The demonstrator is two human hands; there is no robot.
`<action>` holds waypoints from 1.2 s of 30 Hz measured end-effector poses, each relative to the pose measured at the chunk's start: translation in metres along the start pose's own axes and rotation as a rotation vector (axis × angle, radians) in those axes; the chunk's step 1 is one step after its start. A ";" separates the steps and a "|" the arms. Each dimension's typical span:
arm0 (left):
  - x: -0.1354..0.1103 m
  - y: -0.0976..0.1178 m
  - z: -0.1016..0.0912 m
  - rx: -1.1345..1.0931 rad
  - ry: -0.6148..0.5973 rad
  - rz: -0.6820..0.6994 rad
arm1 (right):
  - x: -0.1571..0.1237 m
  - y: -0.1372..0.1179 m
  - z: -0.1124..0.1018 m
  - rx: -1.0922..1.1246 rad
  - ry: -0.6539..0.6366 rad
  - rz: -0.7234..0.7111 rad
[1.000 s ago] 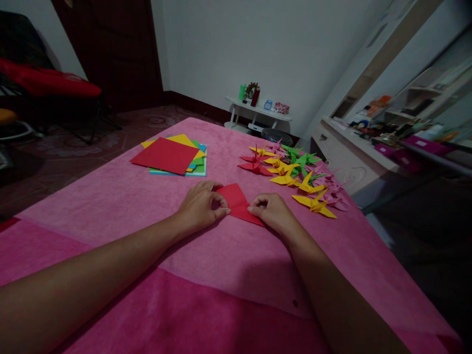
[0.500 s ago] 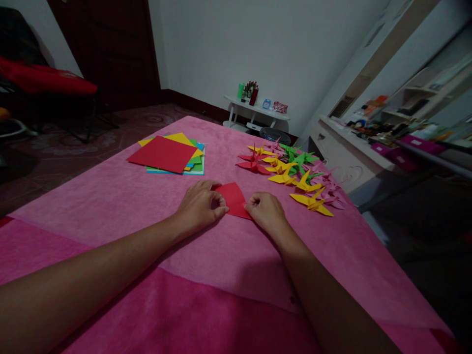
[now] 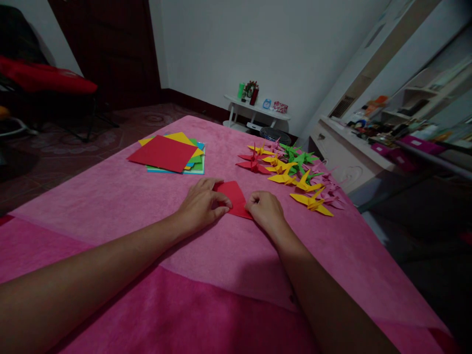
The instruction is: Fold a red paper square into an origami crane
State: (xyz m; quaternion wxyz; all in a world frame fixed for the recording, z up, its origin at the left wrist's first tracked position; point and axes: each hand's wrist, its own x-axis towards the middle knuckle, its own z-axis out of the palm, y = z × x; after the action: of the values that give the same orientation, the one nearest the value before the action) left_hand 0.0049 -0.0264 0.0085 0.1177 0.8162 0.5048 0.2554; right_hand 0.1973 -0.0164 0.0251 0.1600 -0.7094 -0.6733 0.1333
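A folded red paper [image 3: 234, 196] lies flat on the pink cloth [image 3: 228, 255] between my hands. My left hand [image 3: 201, 204] rests on its left edge, thumb and forefinger pinched on the paper. My right hand [image 3: 265, 210] is curled into a loose fist, its fingertips pressing the paper's right corner down. Most of the paper's near edge is hidden under my fingers.
A stack of coloured paper squares [image 3: 167, 155], red on top, lies at the far left of the cloth. Several folded paper cranes [image 3: 295, 174] in red, yellow, green and pink lie at the far right. A white low shelf [image 3: 256, 113] and a dresser [image 3: 346, 157] stand beyond.
My right hand has slid left along the red paper towards my left hand, covering more of it. The left hand has barely moved.
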 end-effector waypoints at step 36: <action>0.031 -0.008 0.010 0.044 -0.246 0.081 | 0.005 0.028 -0.013 0.704 -0.285 -0.051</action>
State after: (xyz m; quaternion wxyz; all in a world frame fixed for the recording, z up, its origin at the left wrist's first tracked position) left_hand 0.0153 0.0055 0.0061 0.1506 0.8634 0.4585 0.1468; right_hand 0.2284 -0.0129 0.0257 0.3018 -0.5685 -0.6193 0.4497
